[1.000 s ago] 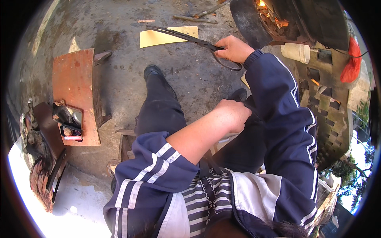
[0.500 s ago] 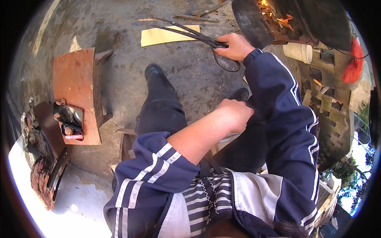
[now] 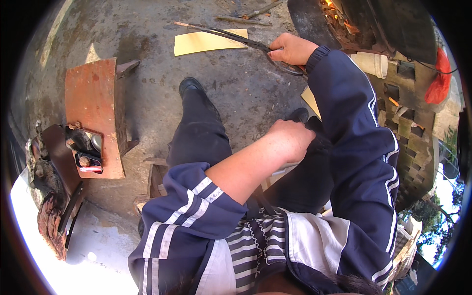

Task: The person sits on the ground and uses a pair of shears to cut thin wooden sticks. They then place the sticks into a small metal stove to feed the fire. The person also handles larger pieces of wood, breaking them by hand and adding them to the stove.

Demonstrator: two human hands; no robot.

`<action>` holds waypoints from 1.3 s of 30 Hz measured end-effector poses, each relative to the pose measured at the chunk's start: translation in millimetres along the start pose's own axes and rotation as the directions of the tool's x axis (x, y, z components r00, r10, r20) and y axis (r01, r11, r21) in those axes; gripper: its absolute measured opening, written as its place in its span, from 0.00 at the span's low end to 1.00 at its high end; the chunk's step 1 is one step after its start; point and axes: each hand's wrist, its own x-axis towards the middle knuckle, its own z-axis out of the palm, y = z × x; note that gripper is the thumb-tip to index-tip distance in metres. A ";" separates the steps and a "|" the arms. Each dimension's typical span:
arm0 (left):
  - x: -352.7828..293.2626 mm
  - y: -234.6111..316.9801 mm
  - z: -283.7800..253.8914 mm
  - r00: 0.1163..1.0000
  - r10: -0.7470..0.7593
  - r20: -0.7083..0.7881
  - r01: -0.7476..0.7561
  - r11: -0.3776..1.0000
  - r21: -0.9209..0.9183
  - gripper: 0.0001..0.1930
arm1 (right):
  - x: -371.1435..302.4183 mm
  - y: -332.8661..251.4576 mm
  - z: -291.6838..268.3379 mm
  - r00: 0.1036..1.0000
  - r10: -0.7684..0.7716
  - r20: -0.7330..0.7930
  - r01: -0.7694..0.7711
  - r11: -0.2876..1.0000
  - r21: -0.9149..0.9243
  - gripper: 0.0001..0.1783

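My right hand (image 3: 294, 49) is closed around the handles of a pair of long black metal tongs (image 3: 236, 38). Their jaws point left, with a small pinkish-orange piece (image 3: 180, 23) at the tip; whether they grip it is too small to tell. Under the tongs, a pale yellow board (image 3: 196, 44) lies on the concrete floor. My left hand (image 3: 291, 140) rests by my right knee, its fingers curled underneath and anything inside them hidden. A second pale yellow piece (image 3: 310, 102) shows partly beside my right sleeve.
At upper right, flames (image 3: 346, 22) burn inside a dark metal stove (image 3: 400, 24). A white bucket (image 3: 371, 64), a red bag (image 3: 439, 76) and a wall of pierced blocks (image 3: 398, 132) stand nearby. On the left, a reddish wooden bench (image 3: 93, 103) carries a small tray (image 3: 101, 135). Sticks (image 3: 246, 20) lie beyond.
My right hand has turned and shifted slightly right and up, so the tongs' handles appear narrower. More of the second yellow piece shows. My left hand stays nearly still.
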 end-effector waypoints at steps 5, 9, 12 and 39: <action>0.9 0.4 1.0 1.000 0.011 -0.013 -0.011 1.000 -0.002 0.20 | -2.6 24.5 16.8 1.000 -0.017 -0.003 0.018 0.990 0.142 0.19; 1.5 1.0 3.0 0.999 0.021 -0.026 -0.021 1.000 -0.008 0.20 | -8.0 42.6 28.4 1.000 -0.005 0.001 0.005 0.977 0.213 0.19; 1.7 2.6 1.9 1.000 0.026 -0.017 -0.026 1.000 0.003 0.20 | -16.1 46.4 35.6 0.998 -0.026 -0.053 0.041 0.950 0.310 0.20; 8.9 3.9 0.3 1.000 0.014 -0.007 -0.014 1.000 0.000 0.15 | 9.0 25.9 77.3 0.978 -0.060 -0.199 0.105 0.969 0.224 0.21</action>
